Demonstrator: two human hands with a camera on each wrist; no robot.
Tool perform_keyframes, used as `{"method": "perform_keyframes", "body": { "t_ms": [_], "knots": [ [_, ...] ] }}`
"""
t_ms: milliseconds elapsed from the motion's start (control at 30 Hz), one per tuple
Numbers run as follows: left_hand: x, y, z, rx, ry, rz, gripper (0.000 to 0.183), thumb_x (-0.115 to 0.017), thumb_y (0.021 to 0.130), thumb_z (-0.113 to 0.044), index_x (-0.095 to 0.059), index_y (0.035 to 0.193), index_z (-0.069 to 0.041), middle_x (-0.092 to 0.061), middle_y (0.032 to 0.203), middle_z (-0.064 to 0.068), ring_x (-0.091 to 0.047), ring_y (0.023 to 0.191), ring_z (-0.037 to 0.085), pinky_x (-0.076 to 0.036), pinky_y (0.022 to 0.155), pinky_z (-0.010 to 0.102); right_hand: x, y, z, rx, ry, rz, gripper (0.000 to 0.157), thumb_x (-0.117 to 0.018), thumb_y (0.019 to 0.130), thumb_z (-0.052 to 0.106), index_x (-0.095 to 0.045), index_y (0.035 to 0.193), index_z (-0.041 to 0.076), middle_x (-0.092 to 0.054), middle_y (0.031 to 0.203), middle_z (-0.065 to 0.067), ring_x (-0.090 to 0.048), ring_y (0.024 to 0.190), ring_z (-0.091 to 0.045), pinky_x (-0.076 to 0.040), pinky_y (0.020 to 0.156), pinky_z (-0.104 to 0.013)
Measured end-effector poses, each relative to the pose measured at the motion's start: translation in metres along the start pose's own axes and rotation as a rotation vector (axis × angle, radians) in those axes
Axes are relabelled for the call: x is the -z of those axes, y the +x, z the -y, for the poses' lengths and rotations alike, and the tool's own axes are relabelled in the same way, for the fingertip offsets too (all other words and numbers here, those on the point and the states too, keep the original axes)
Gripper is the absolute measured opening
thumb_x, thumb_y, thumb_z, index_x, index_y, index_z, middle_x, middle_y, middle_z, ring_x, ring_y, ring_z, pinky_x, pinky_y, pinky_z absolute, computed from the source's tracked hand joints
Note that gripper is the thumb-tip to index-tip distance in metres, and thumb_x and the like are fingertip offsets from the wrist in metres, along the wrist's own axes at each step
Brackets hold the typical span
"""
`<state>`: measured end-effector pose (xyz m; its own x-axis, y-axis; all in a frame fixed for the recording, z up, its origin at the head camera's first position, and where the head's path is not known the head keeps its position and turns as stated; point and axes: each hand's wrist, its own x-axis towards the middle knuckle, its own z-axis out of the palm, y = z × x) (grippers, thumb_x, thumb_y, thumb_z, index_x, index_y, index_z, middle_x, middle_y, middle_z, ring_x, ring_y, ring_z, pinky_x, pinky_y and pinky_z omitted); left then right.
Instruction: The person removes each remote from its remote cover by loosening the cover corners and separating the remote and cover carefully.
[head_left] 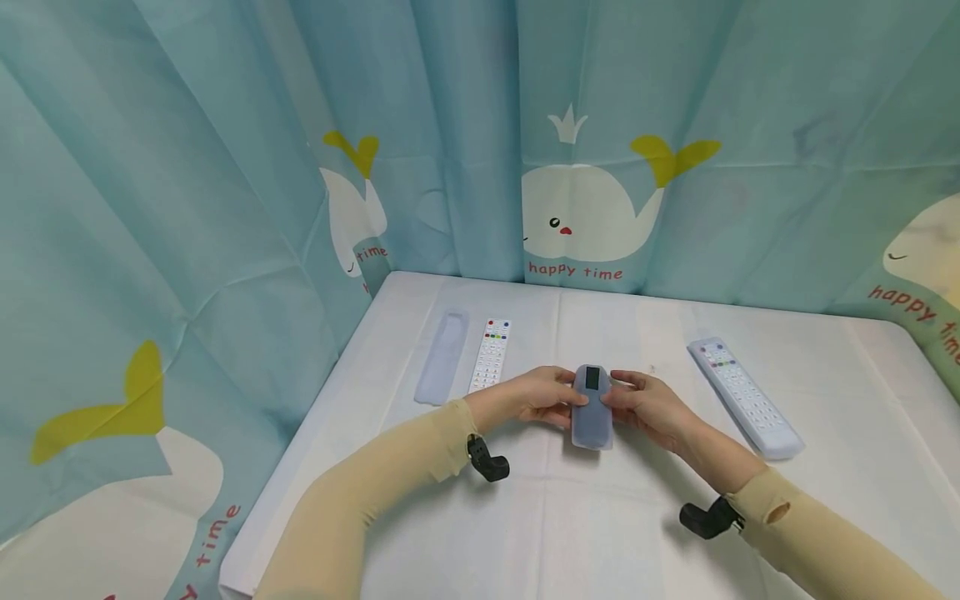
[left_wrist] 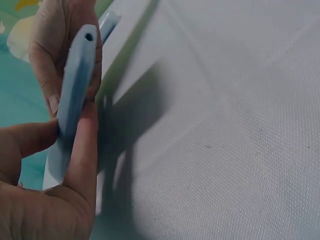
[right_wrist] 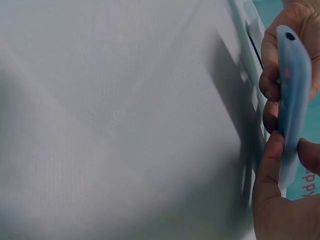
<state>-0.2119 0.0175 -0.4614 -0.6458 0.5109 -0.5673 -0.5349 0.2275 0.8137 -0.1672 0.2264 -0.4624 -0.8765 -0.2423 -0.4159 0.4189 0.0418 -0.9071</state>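
A small remote control point(head_left: 592, 427) with a dark screen, inside a translucent bluish cover, is held between both hands above the table. My left hand point(head_left: 546, 395) pinches its left edge between thumb and fingers. On the opposite edge, my right hand point(head_left: 651, 408) grips it the same way. Seen edge-on in the left wrist view, the covered remote point(left_wrist: 76, 90) has a small hole at one end. The right wrist view shows the hole and a thumb and finger on either side of the cover point(right_wrist: 296, 100).
Left of the hands lie a flat translucent cover point(head_left: 442, 358) and a bare white remote point(head_left: 491, 354) with coloured buttons. A long white remote in a clear cover point(head_left: 742, 398) rests on the right. Blue whale-print curtains point(head_left: 465, 167) border the white table point(head_left: 480, 533).
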Motion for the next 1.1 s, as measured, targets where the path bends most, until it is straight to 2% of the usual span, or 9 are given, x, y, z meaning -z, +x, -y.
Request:
{"method": "perform_keyframes", "body": {
  "t_ms": [200, 433, 633, 900, 1000, 1100],
  "knots": [
    [0.0, 0.0, 0.0, -0.083, 0.098, -0.025, 0.07, -0.072, 0.094, -0.003, -0.034, 0.153, 0.004, -0.07, 0.109, 0.009, -0.07, 0.082, 0.018, -0.06, 0.063, 0.028, -0.001, 0.003, 0.001, 0.06, -0.095, -0.041, 0.084, -0.067, 0.096, 0.002, -0.013, 0.16, -0.006, -0.045, 0.141, -0.029, -0.062, 0.1, -0.014, -0.057, 0.083, -0.031],
    [-0.002, 0.002, 0.0, -0.184, 0.194, -0.075, 0.069, -0.073, 0.094, -0.003, -0.035, 0.151, -0.002, -0.066, 0.113, 0.011, -0.071, 0.089, 0.023, -0.061, 0.069, 0.034, -0.003, 0.006, 0.005, 0.147, -0.202, -0.084, 0.087, -0.069, 0.092, -0.003, -0.017, 0.161, -0.002, -0.044, 0.137, -0.029, -0.059, 0.103, -0.021, -0.059, 0.083, -0.034],
    [-0.003, 0.002, -0.002, -0.285, 0.275, -0.123, 0.069, -0.073, 0.093, -0.001, -0.036, 0.152, -0.004, -0.063, 0.113, 0.011, -0.068, 0.094, 0.021, -0.06, 0.076, 0.035, -0.004, 0.007, 0.008, 0.241, -0.269, -0.099, 0.088, -0.068, 0.091, -0.004, -0.017, 0.162, 0.002, -0.044, 0.135, -0.028, -0.058, 0.103, -0.025, -0.06, 0.079, -0.032],
    [-0.003, -0.001, -0.008, -0.422, 0.441, -0.228, 0.062, -0.072, 0.095, -0.006, -0.042, 0.149, -0.007, -0.06, 0.118, 0.009, -0.063, 0.099, 0.016, -0.056, 0.082, 0.029, -0.002, 0.006, 0.013, 0.433, -0.434, -0.161, 0.085, -0.069, 0.093, -0.005, -0.021, 0.162, 0.003, -0.051, 0.131, -0.029, -0.061, 0.107, -0.036, -0.056, 0.076, -0.023],
    [-0.003, -0.002, -0.009, -0.468, 0.429, -0.222, 0.059, -0.069, 0.096, -0.005, -0.041, 0.149, -0.007, -0.058, 0.12, 0.009, -0.065, 0.1, 0.017, -0.056, 0.083, 0.028, -0.002, 0.006, 0.013, 0.496, -0.495, -0.192, 0.083, -0.069, 0.093, -0.006, -0.023, 0.162, 0.005, -0.053, 0.129, -0.026, -0.061, 0.107, -0.037, -0.054, 0.078, -0.02],
    [-0.003, -0.003, -0.009, -0.509, 0.382, -0.191, 0.059, -0.065, 0.098, -0.002, -0.038, 0.15, -0.006, -0.054, 0.121, 0.009, -0.068, 0.101, 0.02, -0.057, 0.084, 0.029, -0.002, 0.007, 0.013, 0.545, -0.541, -0.219, 0.083, -0.067, 0.094, -0.007, -0.024, 0.163, 0.009, -0.054, 0.129, -0.023, -0.063, 0.109, -0.036, -0.054, 0.083, -0.022]
  ]
}}
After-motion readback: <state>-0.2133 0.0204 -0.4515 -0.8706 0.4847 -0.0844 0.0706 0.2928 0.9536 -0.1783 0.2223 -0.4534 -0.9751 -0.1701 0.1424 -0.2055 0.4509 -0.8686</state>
